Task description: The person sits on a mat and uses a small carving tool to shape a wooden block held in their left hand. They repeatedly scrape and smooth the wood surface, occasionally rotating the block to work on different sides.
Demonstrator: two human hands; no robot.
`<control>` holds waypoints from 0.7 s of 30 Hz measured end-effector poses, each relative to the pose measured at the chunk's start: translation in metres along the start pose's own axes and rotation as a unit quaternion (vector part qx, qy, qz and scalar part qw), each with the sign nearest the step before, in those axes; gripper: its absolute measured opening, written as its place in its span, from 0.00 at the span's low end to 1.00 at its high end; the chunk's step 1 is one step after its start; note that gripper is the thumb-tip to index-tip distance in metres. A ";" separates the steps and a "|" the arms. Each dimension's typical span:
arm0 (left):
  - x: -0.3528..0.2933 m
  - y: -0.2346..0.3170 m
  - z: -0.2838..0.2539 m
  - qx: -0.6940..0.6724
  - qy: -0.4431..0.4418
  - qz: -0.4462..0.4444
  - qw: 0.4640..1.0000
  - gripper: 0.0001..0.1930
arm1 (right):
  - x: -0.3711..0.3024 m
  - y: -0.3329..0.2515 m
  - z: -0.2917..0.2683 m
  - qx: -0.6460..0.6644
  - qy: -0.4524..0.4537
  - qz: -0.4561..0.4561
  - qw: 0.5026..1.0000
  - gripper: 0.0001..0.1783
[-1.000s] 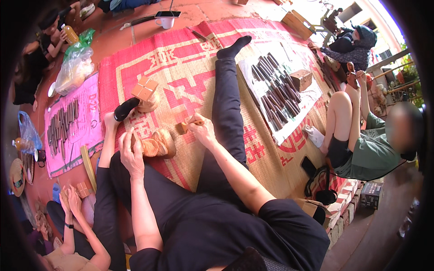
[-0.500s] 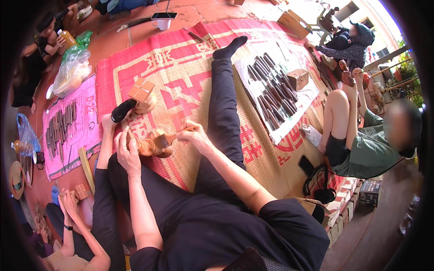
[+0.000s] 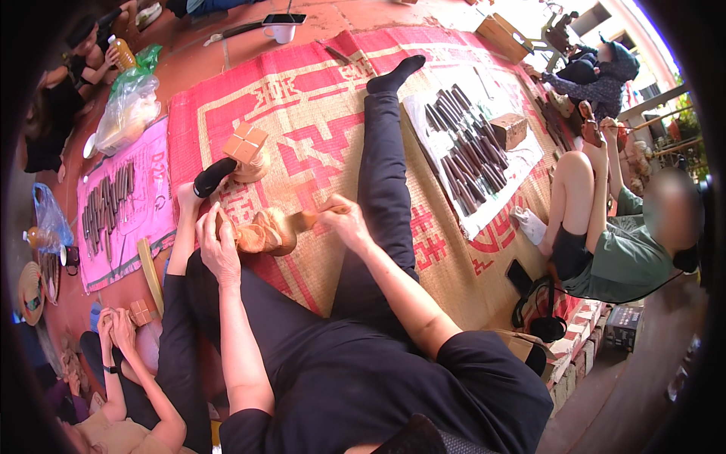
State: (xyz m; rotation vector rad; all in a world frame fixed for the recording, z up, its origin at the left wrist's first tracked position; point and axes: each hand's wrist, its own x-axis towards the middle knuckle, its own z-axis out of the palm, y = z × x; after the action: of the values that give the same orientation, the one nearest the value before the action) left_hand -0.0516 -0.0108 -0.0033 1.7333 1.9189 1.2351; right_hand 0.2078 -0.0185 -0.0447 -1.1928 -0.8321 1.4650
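A carved, rounded wooden piece [image 3: 265, 233] in light brown lies low over the mat, between my bent left leg and my stretched right leg. My left hand [image 3: 218, 242] is closed on its left end. In my right hand [image 3: 345, 223] is a flat brush [image 3: 304, 221] with a wooden handle, blurred by motion. The brush head is at the right side of the carving; whether it touches cannot be told. Just beyond, by my left foot, a scored wooden block [image 3: 246, 141] rests on another rounded wooden piece [image 3: 250, 168].
Carving tools [image 3: 469, 147] lie in rows on a white cloth [image 3: 478, 222] to the right, beside a wood block [image 3: 508, 131]. More tools [image 3: 108, 200] are on a pink cloth [image 3: 146, 227] at left. People sit on both sides. A phone tops a white mug [image 3: 279, 33].
My right hand has drawn the brush back to the right, off the front of the carving. My left hand keeps its hold, and the view has shifted slightly.
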 end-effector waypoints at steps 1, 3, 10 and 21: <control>0.000 0.000 0.000 0.000 -0.001 -0.003 1.000 0.18 | -0.003 -0.016 -0.006 -0.290 0.052 -0.063 0.954 0.04; 0.000 -0.002 0.000 0.000 -0.002 -0.008 1.000 0.18 | 0.005 -0.006 -0.011 -0.111 -0.003 -0.074 0.991 0.05; 0.013 -0.001 0.009 0.046 0.000 -0.032 0.998 0.18 | -0.010 0.002 0.001 -0.031 -0.025 0.008 0.999 0.03; 0.024 0.003 0.015 0.085 -0.003 -0.046 0.995 0.19 | -0.023 -0.017 0.032 -0.086 -0.087 -0.024 0.992 0.05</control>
State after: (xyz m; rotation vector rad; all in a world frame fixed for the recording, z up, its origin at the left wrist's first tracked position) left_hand -0.0454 0.0167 -0.0024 1.7037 2.1287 1.0624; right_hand 0.1819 -0.0338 -0.0147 -1.1744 -1.1185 1.4976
